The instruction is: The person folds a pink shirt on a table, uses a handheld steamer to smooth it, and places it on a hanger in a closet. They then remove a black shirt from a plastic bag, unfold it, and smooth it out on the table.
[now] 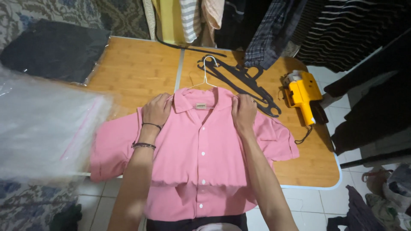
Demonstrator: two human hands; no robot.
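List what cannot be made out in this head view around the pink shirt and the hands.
- Wire hanger: its lower part is hidden inside the pink shirt.
- Shirt hem: cut off by the bottom edge.
- Left hand and right hand: fingertips curl under the collar, so their grip is unseen.
- Plastic bags: blurred, contents unclear.

the white wire hanger shows only its hook and a bit of shoulder at twelve o'clock; the rest is hidden inside the collar of the pink shirt. the shirt's hem runs off the bottom edge at six o'clock. the left hand and right hand press flat on the shoulders, their fingertips curled out of sight into the cloth. at nine o'clock the stack of clear plastic bags is blurred and covers the left sleeve's end. the hanging clothes at one o'clock are cut off by the top edge.
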